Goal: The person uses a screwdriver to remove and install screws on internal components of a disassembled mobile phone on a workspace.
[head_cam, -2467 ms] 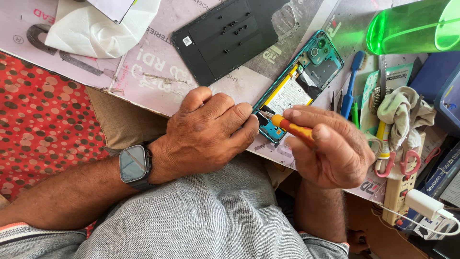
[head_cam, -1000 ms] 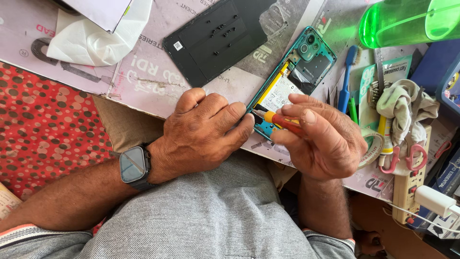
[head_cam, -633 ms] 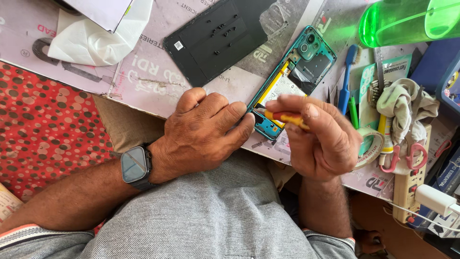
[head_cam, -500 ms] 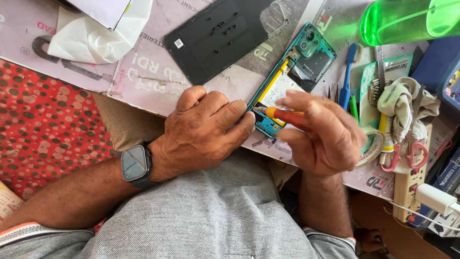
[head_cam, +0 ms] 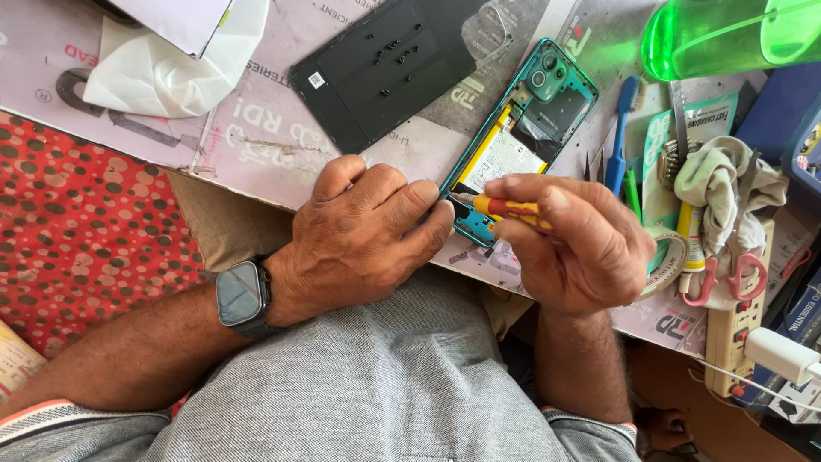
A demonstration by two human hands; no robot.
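A teal phone [head_cam: 526, 137] with its back removed lies on the worktop, battery and boards exposed. My left hand [head_cam: 359, 231], with a smartwatch [head_cam: 239, 295] on its wrist, presses on the phone's lower end and holds it down. My right hand [head_cam: 581, 244] grips a small yellow and red screwdriver [head_cam: 505, 208], whose tip points at the phone's bottom corner beside my left fingertips. The detached black back cover [head_cam: 385, 64] lies above my left hand with several tiny screws on it.
A green translucent bottle [head_cam: 727, 34] lies at the top right. A blue toothbrush [head_cam: 622, 128], a crumpled cloth [head_cam: 727, 188], red-handled scissors [head_cam: 735, 269], a power strip [head_cam: 740, 329] and a white tissue [head_cam: 171, 68] crowd the surface. A red dotted fabric [head_cam: 77, 231] lies at the left.
My right hand has turned the screwdriver and shifted it slightly along the phone's lower end. My left hand has stayed pressed on the phone.
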